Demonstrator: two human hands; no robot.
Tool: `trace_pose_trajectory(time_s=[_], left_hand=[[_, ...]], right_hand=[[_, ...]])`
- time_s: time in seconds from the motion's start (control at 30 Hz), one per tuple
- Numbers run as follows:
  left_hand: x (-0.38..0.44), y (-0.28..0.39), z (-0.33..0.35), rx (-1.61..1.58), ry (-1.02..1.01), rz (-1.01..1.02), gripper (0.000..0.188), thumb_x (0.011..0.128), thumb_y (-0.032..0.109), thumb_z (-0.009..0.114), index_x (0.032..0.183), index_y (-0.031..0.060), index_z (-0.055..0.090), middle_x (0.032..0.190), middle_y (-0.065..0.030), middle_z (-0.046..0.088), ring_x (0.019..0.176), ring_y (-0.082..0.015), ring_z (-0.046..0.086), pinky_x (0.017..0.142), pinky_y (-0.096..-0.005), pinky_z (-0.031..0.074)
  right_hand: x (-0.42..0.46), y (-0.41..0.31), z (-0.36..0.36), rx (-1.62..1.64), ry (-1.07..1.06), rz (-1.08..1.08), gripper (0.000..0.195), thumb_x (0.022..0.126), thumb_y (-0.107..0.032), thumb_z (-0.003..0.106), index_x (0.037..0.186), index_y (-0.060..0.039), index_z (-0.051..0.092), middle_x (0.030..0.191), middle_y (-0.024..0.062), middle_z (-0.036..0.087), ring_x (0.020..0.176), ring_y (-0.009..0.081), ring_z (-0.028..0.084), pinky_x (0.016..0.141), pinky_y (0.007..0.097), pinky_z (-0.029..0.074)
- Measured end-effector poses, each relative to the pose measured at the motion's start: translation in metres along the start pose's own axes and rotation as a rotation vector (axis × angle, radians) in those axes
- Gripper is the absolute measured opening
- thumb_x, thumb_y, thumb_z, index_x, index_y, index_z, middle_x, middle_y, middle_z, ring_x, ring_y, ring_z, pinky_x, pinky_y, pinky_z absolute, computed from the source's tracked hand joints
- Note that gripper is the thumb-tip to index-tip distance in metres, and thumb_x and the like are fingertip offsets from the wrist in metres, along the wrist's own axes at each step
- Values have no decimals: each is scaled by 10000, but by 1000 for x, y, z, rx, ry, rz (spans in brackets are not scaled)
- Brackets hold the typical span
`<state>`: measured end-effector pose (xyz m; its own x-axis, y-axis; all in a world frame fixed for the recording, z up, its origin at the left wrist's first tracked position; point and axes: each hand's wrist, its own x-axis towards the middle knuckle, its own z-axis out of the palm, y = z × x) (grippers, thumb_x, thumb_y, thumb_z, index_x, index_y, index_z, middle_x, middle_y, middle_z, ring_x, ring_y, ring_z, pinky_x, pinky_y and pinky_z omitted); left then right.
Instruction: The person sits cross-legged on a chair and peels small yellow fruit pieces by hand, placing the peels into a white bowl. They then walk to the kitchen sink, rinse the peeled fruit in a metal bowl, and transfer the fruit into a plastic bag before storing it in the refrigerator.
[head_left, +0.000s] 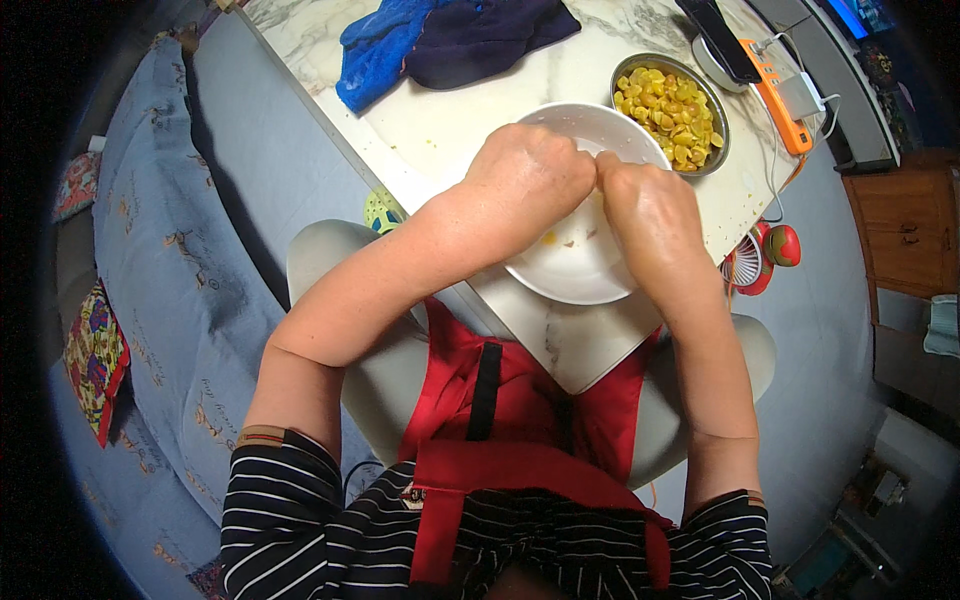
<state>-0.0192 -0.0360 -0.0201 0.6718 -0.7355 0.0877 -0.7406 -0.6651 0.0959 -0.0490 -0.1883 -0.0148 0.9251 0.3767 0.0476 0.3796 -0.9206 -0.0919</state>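
Note:
My left hand (532, 161) and my right hand (652, 206) are curled into fists, side by side above a white bowl (581, 277). Their thumb sides meet or nearly meet over the middle of it. The skin looks wet. My fingers are turned down and hidden, so whatever may be between them cannot be made out. Inside the bowl lie an orange-yellow bit (550, 238) and small brownish scraps (577, 240). Just beyond my right hand, a metal bowl (724, 135) holds many yellow-green pieces of fruit (667, 112), which look like halved grapes.
The bowls stand near the corner of a marble-patterned table (551, 341). A blue towel (382, 52) and a dark cloth (487, 45) lie at the far side. At right are a phone (720, 41), an orange power strip (780, 105) with cables, and a small red fan (750, 262).

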Motion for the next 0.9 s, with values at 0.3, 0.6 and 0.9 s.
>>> trace_pose_trajectory(time_s=[0.3, 0.6, 0.9], left_hand=[[-15, -9, -27, -198, 233, 50, 133, 713, 48, 529, 823, 53, 604, 856, -120, 584, 822, -280, 583, 661, -374, 476], [-4, -2, -19, -152, -329, 187, 97, 713, 80, 543, 767, 62, 621, 721, -138, 596, 718, -300, 607, 651, -386, 479], [-3, -6, -23, -637, -89, 160, 137, 641, 36, 595, 769, 14, 553, 741, -139, 569, 684, -310, 565, 641, -354, 466]], right_hand=[[-11, 43, -42, 597, 72, 241, 64, 785, -17, 579, 847, -2, 585, 679, 14, 585, 623, 75, 583, 548, 215, 459], [21, 79, -25, 562, 633, 227, 137, 806, -86, 614, 927, -32, 649, 807, 55, 658, 715, 97, 613, 635, 227, 485], [6, 67, -31, 701, 527, 261, 195, 870, -143, 555, 995, -16, 633, 884, 24, 639, 793, 91, 584, 739, 215, 455]])
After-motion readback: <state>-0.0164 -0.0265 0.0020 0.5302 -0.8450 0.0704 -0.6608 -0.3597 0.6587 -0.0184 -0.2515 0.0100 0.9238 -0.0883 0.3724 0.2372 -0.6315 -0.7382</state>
